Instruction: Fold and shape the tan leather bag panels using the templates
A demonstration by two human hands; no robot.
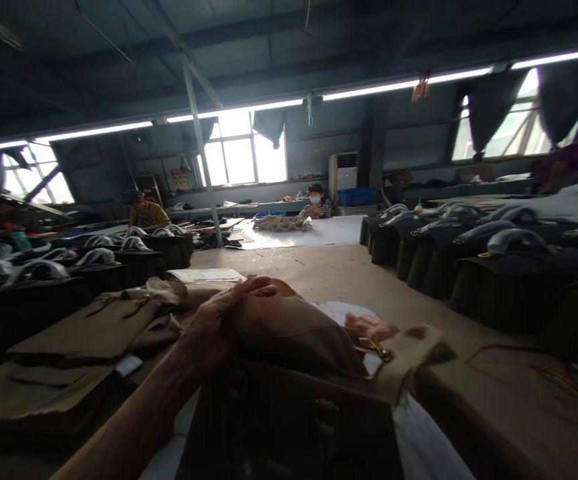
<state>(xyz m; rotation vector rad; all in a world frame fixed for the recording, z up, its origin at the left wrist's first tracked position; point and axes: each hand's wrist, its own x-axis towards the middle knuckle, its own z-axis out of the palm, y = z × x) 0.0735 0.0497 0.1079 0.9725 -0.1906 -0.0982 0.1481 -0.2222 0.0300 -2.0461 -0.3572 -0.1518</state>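
Note:
A dark handbag [289, 413] with small buckled tabs stands right in front of me, its tan lining [293, 333] bulging up out of the top. My left hand [223, 310] is closed on the left end of that lining, fingers over its upper edge and the thumb hidden. Behind the bag's right side is my right hand [371, 327], smeared by motion and partly covered, close to an open brass zipper [376, 357]. White paper [343, 310] shows behind the lining, beside the right hand.
Flat brown bag pieces [99, 327] lie in a pile at left. Dark finished bags [513, 280] with wrapped handles line the right side, and more bags [113, 267] stand at left. A co-worker [316, 203] sits across the table [313, 263]; another person [146, 210] works farther left.

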